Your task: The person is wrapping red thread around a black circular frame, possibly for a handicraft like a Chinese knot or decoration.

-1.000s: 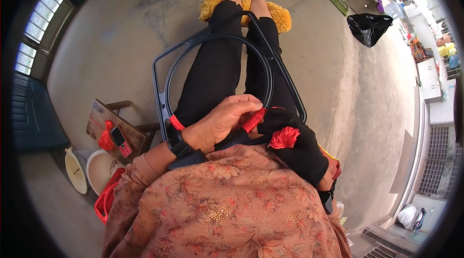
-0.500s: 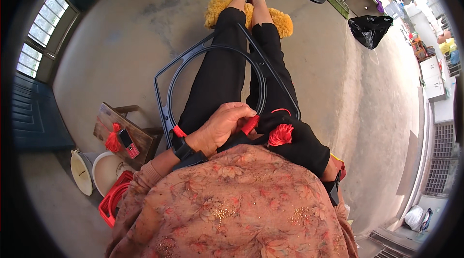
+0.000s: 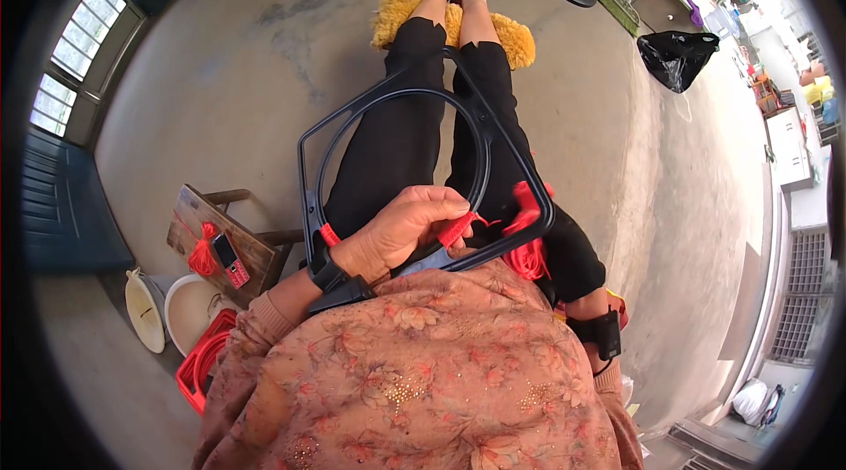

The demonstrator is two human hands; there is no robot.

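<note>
A black plastic frame [image 3: 310,172] with a round inner ring rests across my lap, tilted over my dark trousers. My bare left hand [image 3: 401,228] is closed at the ring's lower right part, thumb and fingertips pinching a band of red cord wound on it [image 3: 456,229]. A short red strand sticks out from that band. Another red wrap [image 3: 330,235] sits on the frame's left side. My right hand [image 3: 571,254], in a black glove, is behind the frame's lower right corner, closed about a bundle of red cord [image 3: 529,260]. Its fingers are partly hidden, and red nearby is blurred.
On my left, a wooden stool [image 3: 196,206] carries red cord [image 3: 204,250] and a mobile phone [image 3: 231,260]. Pale buckets [image 3: 187,311] and a red plastic frame [image 3: 196,373] stand below it. A yellow fluffy cushion [image 3: 401,14] lies under my ankles; a black bag [image 3: 677,60] is far right.
My right hand has moved right and down with the cord bundle, from beside the ring to behind the frame's corner. The frame has shifted slightly right. My left hand keeps its pinch.
</note>
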